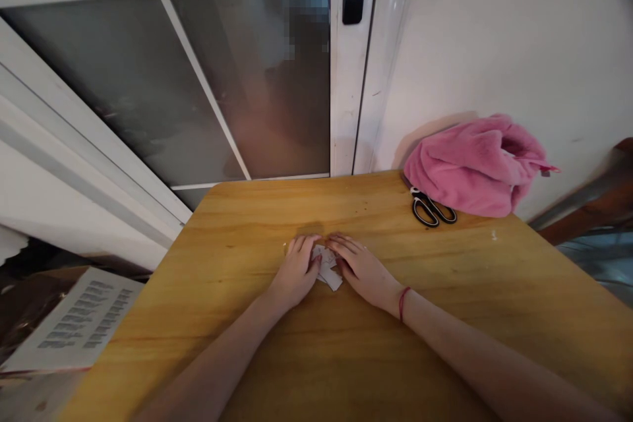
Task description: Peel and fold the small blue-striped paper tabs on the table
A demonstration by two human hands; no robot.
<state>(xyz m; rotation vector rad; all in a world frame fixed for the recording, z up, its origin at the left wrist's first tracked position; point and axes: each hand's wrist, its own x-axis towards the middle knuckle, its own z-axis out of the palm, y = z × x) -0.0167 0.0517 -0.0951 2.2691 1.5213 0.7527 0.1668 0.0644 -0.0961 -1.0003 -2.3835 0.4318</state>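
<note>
A small pile of white paper pieces point(328, 269) lies on the wooden table point(316, 349), some with faint dark marks. On the pile's left side, my left hand point(298, 270) rests on the tabletop with fingers stretched forward and its thumb at the paper's edge. My right hand point(362, 269) curves around the pile from the right, fingers extended and nearly meeting the left fingertips. A red string bracelet point(403, 304) circles my right wrist. Both hands surround the paper without visibly gripping it.
Black-handled scissors point(433, 208) lie at the back right, partly under a pink plush cloth item point(477, 168) against the wall. A glazed door point(247, 79) stands behind the table. At lower left is a cardboard box point(74, 323) with printing.
</note>
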